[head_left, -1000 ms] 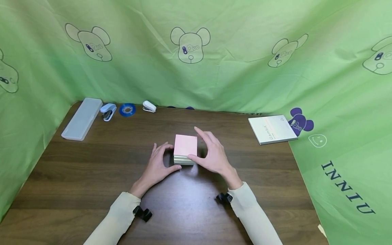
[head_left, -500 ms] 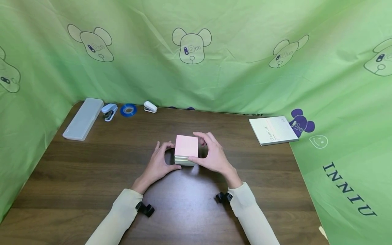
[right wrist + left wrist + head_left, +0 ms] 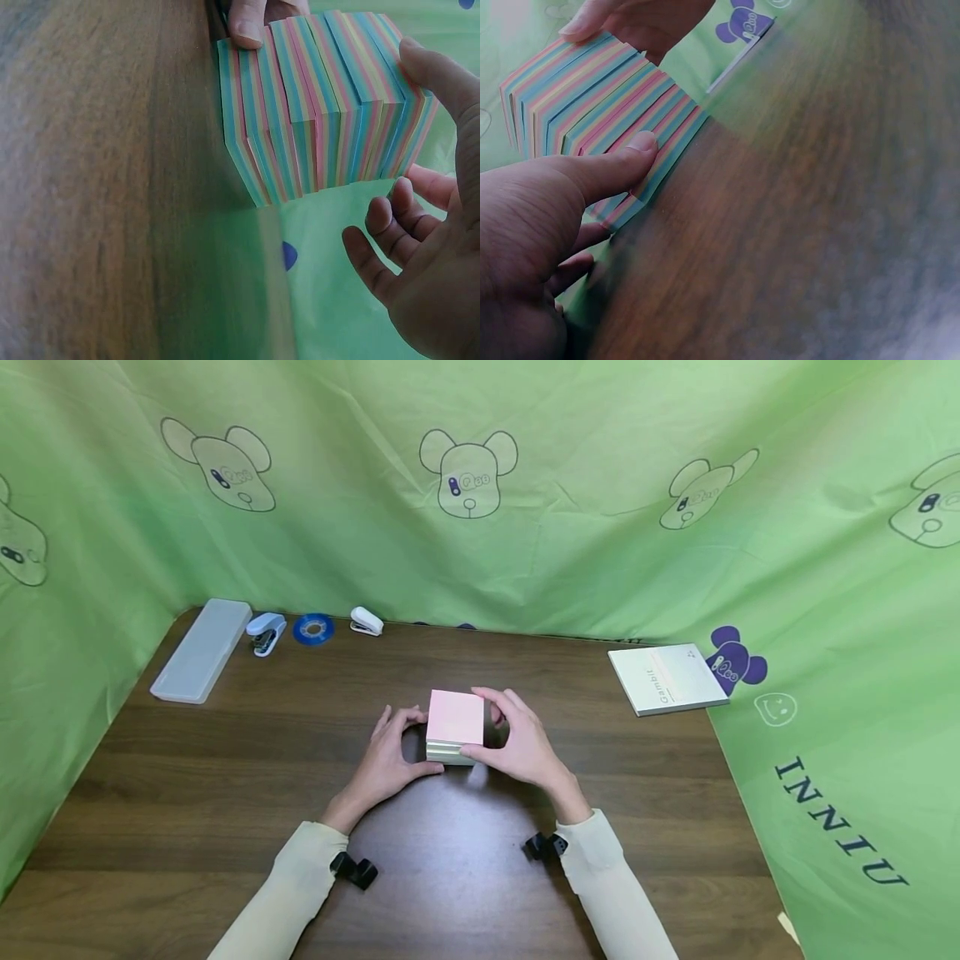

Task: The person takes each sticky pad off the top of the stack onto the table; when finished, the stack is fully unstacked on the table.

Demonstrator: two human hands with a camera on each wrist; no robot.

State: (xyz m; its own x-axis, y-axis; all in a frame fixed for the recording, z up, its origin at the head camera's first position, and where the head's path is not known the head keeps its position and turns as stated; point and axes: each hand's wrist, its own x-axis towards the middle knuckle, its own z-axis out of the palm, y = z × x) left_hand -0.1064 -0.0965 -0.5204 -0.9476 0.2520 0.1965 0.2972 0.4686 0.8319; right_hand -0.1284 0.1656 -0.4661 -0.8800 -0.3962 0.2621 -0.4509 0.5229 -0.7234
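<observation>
A tall stack of sticky note pads (image 3: 456,717) stands on the table, pink on top. Its sides show pink, yellow, green and blue stripes in the right wrist view, with the pads (image 3: 322,105) slightly out of line. My left hand (image 3: 384,760) grips the lower part of the stack, thumb on the near side and fingers toward the far side. Higher up, my right hand (image 3: 528,747) holds the top pads between thumb and index finger, while its other fingers curl loosely beside the stack (image 3: 607,97). The left fingertips behind the stack are partly hidden.
Along the back left lie a translucent case (image 3: 202,652), a blue stapler (image 3: 266,633), a blue tape roll (image 3: 312,629) and a white stapler (image 3: 366,621). A white book (image 3: 668,678) lies at the back right. Green printed cloth (image 3: 570,560) surrounds the wooden table (image 3: 450,885).
My right index finger, raised and apart from the stack at first, has bent down onto its far edge. The left hand stays around the lower part, and the stack has hardly moved.
</observation>
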